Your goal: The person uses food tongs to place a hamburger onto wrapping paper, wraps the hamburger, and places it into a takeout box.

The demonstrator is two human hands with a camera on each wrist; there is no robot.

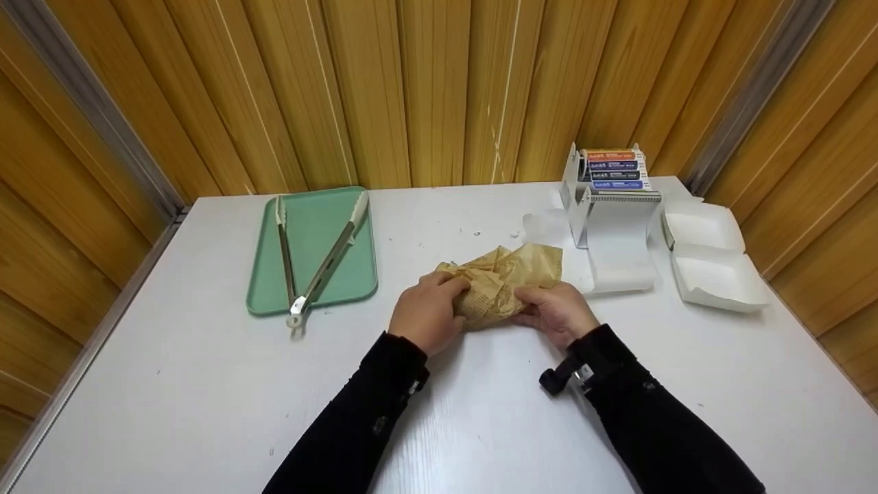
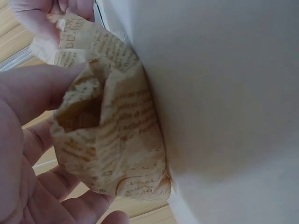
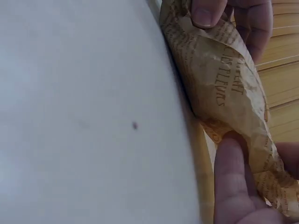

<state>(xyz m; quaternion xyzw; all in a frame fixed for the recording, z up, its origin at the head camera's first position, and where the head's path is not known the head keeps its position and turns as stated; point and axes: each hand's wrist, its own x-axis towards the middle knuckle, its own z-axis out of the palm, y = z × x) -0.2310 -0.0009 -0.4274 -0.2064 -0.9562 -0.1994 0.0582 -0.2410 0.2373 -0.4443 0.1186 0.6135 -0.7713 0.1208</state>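
Note:
A crumpled bundle of brown printed paper [image 1: 490, 285] lies on the white table between both hands. My left hand [image 1: 429, 309] grips its left end, thumb on the near side and fingers round the far side. In the left wrist view that end of the paper bundle [image 2: 126, 135] is folded in, with a dark opening near the thumb. My right hand [image 1: 557, 312] pinches the loose, flared right end between thumb and fingers. Printed lettering shows on the paper [image 3: 224, 79] in the right wrist view. Whatever the paper wraps is hidden.
On the left, metal tongs [image 1: 319, 278] lie spread across a green tray [image 1: 260, 274]. Behind the right hand stands a metal dispenser [image 1: 579, 206] with small boxes and a hanging white sheet [image 1: 621, 257]. An opened white carton [image 1: 717, 274] sits at the far right.

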